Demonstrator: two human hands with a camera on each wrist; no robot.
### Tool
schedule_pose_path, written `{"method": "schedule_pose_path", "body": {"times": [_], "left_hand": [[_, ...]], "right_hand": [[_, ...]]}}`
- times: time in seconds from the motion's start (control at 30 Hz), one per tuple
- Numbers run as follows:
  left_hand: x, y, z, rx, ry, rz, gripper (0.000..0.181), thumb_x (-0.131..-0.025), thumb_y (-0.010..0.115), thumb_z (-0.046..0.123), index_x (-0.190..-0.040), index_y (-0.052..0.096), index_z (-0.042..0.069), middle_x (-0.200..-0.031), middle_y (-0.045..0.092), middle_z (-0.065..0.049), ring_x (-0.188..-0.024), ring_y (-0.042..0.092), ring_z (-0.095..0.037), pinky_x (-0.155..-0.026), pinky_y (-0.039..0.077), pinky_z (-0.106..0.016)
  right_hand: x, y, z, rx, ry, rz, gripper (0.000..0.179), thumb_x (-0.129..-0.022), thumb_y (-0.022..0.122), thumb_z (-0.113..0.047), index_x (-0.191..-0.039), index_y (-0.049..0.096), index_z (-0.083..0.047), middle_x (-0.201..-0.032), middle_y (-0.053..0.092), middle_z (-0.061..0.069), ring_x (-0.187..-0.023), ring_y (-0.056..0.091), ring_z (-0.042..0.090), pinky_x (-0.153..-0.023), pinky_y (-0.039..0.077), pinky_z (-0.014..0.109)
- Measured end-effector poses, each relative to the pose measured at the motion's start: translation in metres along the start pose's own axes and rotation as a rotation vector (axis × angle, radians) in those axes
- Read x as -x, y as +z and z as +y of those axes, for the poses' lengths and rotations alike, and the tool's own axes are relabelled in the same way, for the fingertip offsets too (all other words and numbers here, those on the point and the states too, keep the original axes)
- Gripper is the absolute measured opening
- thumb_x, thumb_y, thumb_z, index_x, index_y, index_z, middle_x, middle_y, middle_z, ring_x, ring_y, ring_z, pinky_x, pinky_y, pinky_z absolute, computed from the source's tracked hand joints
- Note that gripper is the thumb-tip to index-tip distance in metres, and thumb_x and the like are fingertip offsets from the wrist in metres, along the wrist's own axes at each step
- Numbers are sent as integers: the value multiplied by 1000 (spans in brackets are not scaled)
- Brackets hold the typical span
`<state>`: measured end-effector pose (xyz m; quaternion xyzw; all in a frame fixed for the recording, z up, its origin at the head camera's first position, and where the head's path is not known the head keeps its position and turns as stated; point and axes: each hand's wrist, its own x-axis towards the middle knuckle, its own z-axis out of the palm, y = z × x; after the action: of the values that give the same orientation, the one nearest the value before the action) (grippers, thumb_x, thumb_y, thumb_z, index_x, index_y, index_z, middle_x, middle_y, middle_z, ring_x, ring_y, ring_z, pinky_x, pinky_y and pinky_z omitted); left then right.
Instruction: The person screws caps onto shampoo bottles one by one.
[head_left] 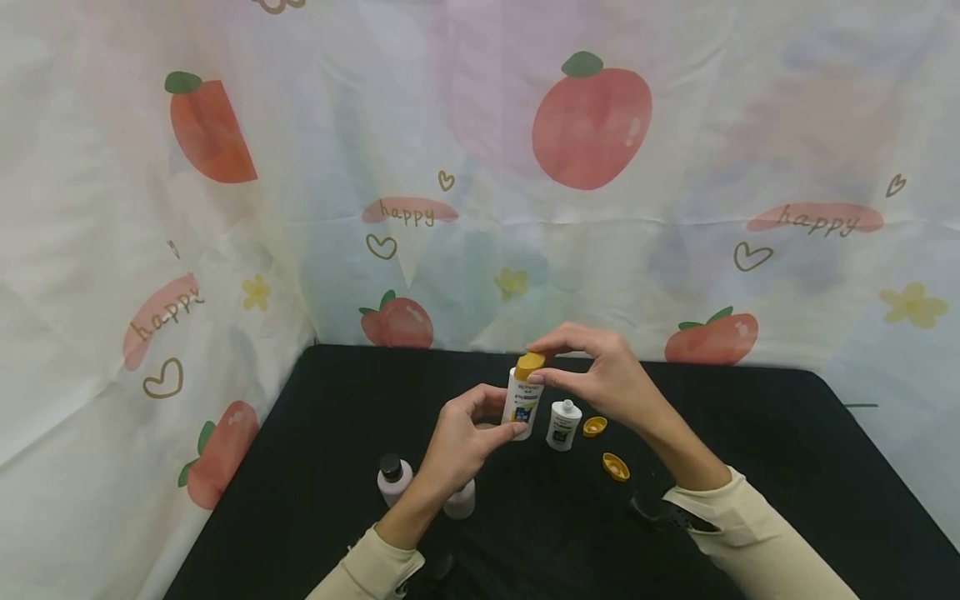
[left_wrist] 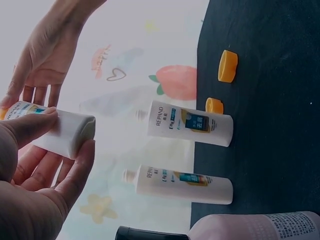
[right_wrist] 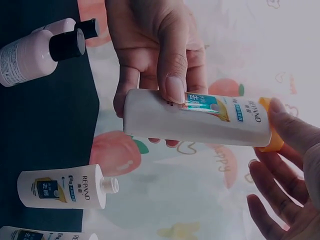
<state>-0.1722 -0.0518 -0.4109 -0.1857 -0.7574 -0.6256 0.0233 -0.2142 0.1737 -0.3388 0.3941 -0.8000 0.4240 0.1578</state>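
Observation:
My left hand [head_left: 467, 429] grips a white shampoo bottle [right_wrist: 195, 120] round its body, thumb across the label. The bottle is raised and slightly tilted in the head view. At its top, my right hand [head_left: 600, 375] pinches the yellow cap [head_left: 529, 364] between thumb and fingers. The cap sits on the bottle's neck. Just beyond the hands stands a similar white bottle [head_left: 564, 425] with its nozzle bare. The left wrist view shows two such uncapped bottles side by side, the nearer bottle [left_wrist: 185, 185] and the farther bottle [left_wrist: 190, 123].
Two loose yellow caps, one cap [head_left: 595, 427] behind the other cap [head_left: 616, 467], lie right of the standing bottle. A pink bottle [head_left: 393, 483] with a black cap stands left of my left forearm; another pink bottle [head_left: 460, 502] is partly hidden by it. A black cloth [head_left: 300, 500] covers the table.

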Motion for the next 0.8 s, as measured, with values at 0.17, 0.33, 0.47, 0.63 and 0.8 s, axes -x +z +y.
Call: {"method": "schedule_pose_path", "body": {"times": [0.17,0.33,0.47,0.63,0.8], "left_hand": [[0,0,-1,5,10,9,34,-87,82,12,-118,68,12,-113,72,-5,-103,70,-18,-83,60,-28],[-1,-2,-2,-2,5,21,34,-86,82,12,-117,68,12,-113,72,-5,-103,71,-17,-83,60,-28],[-2,-2,-2,-16,18,29,33,-86,82,12,-116,69,12,-112,72,-5,-102,71,-18,-82,61,-28],[-1,3,-2,-10,29,33,31,-86,82,12,-114,68,13,-110,72,-5,-99,71,-17,-80,61,-28],[1,4,-2,-11,23,34,33,-87,82,12,-116,67,15,-111,71,-3,-100,70,-15,-83,61,-29]], "right_hand": [[0,0,-1,-14,18,-8,33,-84,84,-10,-114,74,-19,-107,69,-8,-99,66,8,-87,55,24],[1,-2,-1,-19,31,-11,32,-85,83,-10,-114,74,-21,-106,69,-9,-97,68,16,-89,55,26],[1,-2,-2,-5,41,-4,29,-86,83,-11,-112,74,-22,-104,68,-9,-97,67,14,-89,55,27],[1,2,-2,32,77,11,24,-86,84,-15,-105,70,-21,-101,67,-9,-97,65,9,-90,55,31],[2,0,-3,-10,116,-23,21,-89,80,-14,-107,70,-20,-103,66,-7,-101,65,11,-94,54,31]]}}
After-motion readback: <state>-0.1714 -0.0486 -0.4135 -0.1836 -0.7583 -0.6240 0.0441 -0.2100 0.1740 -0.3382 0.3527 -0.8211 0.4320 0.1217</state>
